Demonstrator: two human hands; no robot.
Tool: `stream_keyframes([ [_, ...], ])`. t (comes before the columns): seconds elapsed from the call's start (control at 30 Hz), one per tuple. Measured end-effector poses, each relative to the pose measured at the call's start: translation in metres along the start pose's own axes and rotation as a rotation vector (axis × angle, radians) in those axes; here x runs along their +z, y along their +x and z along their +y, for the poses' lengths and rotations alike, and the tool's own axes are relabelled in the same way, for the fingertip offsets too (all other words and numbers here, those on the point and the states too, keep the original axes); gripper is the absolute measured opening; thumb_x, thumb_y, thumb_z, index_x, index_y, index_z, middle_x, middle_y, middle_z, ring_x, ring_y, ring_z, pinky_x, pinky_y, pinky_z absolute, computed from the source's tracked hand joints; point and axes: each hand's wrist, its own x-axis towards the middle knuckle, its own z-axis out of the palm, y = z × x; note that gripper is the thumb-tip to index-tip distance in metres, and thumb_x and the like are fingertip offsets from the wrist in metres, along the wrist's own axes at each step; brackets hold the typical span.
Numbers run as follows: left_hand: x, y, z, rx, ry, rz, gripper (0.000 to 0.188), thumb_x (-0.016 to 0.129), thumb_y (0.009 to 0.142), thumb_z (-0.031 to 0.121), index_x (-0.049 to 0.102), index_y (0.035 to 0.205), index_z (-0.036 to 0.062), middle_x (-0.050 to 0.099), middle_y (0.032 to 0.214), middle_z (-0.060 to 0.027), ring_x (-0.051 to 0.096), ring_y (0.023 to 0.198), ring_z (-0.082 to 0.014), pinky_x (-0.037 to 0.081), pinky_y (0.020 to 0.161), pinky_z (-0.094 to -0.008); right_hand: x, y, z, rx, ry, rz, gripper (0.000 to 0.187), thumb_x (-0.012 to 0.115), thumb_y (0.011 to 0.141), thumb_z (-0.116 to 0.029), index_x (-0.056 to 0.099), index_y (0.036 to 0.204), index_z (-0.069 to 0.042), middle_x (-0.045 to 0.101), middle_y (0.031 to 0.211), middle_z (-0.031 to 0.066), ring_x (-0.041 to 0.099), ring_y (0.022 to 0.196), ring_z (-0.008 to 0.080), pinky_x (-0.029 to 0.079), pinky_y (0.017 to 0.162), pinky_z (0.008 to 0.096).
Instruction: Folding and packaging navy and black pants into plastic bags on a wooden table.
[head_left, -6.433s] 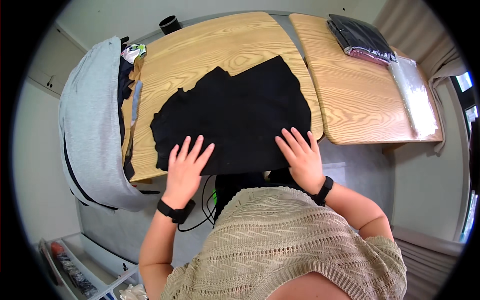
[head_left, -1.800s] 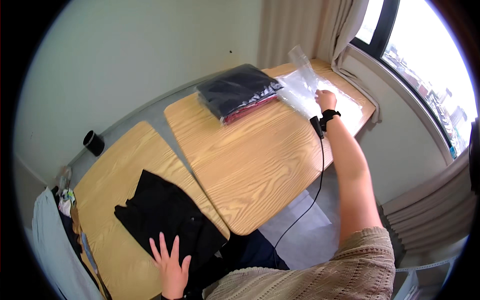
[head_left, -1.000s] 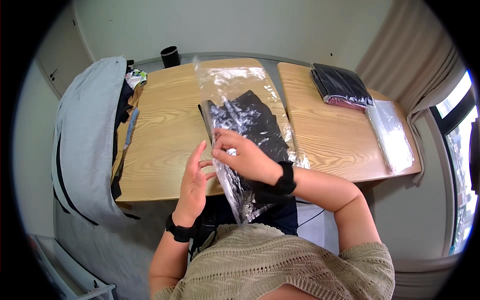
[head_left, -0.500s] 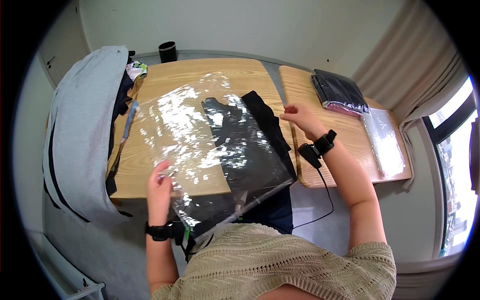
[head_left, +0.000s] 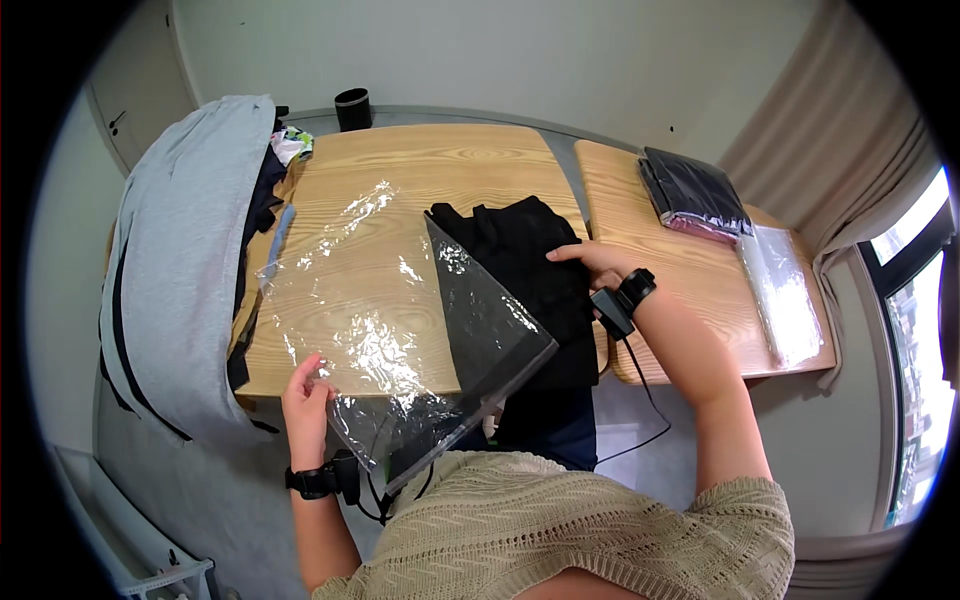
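My left hand [head_left: 305, 405] pinches the left edge of a clear plastic bag [head_left: 360, 335], which slants across the near side of the table. The bag's right part lies over a folded black garment [head_left: 535, 290], dark through the film. At the garment's right edge is my right hand [head_left: 600, 262], one finger stretched along its top and the others closed at the side, partly hidden. Both wrists wear black straps with small devices; a cable [head_left: 655, 385] hangs from the right one.
A wooden table [head_left: 420, 150] holds a pile of clothes topped by grey fabric [head_left: 185, 250] at left. On a second table [head_left: 625, 215] at right sit dark packed garments [head_left: 697, 190] and a stack of clear bags [head_left: 783, 300]. A black bin [head_left: 353, 110] stands behind.
My right hand has come down onto the garment's right edge. The bag has shifted left and lower, flattening and uncovering more of the black garment. My left hand still holds the bag's edge.
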Motion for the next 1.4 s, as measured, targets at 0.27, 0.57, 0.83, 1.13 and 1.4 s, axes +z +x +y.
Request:
stream_keyframes([
  [0.27, 0.022, 0.01, 0.011, -0.041, 0.084, -0.059, 0.039, 0.051, 0.087, -0.001, 0.051, 0.127, -0.0012, 0.059, 0.099, -0.0051, 0.052, 0.073, -0.0074, 0.044, 0.066, -0.0213, -0.002, -0.082, 0.07, -0.441, 0.601, 0.034, 0.04, 0.056, 0.085, -0.01, 0.052, 0.12, 0.009, 0.061, 0.115, 0.0221, 0.062, 0.103, 0.0321, 0.049, 0.096, 0.0422],
  [0.57, 0.084, 0.074, 0.013, 0.102, 0.237, -0.214, 0.044, 0.054, 0.087, 0.003, 0.047, 0.131, 0.0028, 0.058, 0.081, -0.0039, 0.052, 0.071, -0.0082, 0.04, 0.062, -0.0213, -0.078, -0.147, 0.166, -0.732, 1.037, 0.282, 0.04, 0.053, 0.086, -0.008, 0.05, 0.124, 0.004, 0.058, 0.122, 0.0191, 0.058, 0.111, 0.0348, 0.046, 0.099, 0.0469],
  [0.83, 0.103, 0.109, 0.012, 0.496, 0.661, -0.17, 0.045, 0.055, 0.087, 0.006, 0.046, 0.13, -0.0004, 0.051, 0.124, -0.0272, 0.05, 0.119, -0.0328, 0.041, 0.098, -0.0358, -0.049, -0.152, 0.163, -0.63, 1.123, 0.494, 0.036, 0.059, 0.09, -0.012, 0.053, 0.123, 0.0, 0.059, 0.122, 0.0157, 0.057, 0.111, 0.033, 0.045, 0.099, 0.047],
  [1.13, 0.137, -0.018, 0.048, 0.652, 1.02, -0.717, 0.041, 0.057, 0.091, 0.029, 0.053, 0.13, 0.0208, 0.027, 0.146, -0.0243, 0.023, 0.135, -0.047, 0.021, 0.106, -0.0611, -0.052, -0.132, 0.159, -0.58, 1.054, 0.546, 0.037, 0.056, 0.094, -0.016, 0.05, 0.126, 0.001, 0.056, 0.127, 0.0175, 0.055, 0.115, 0.0335, 0.044, 0.1, 0.0477],
  [1.4, 0.138, -0.025, 0.031, 0.694, 1.133, -0.635, 0.047, 0.059, 0.089, 0.028, 0.048, 0.133, 0.014, 0.028, 0.144, -0.0249, 0.028, 0.133, -0.0419, 0.025, 0.106, -0.0521, -0.041, -0.144, 0.151, -0.698, 1.051, 0.446, 0.038, 0.054, 0.095, -0.02, 0.05, 0.124, 0.004, 0.056, 0.125, 0.02, 0.056, 0.114, 0.033, 0.047, 0.097, 0.0456],
])
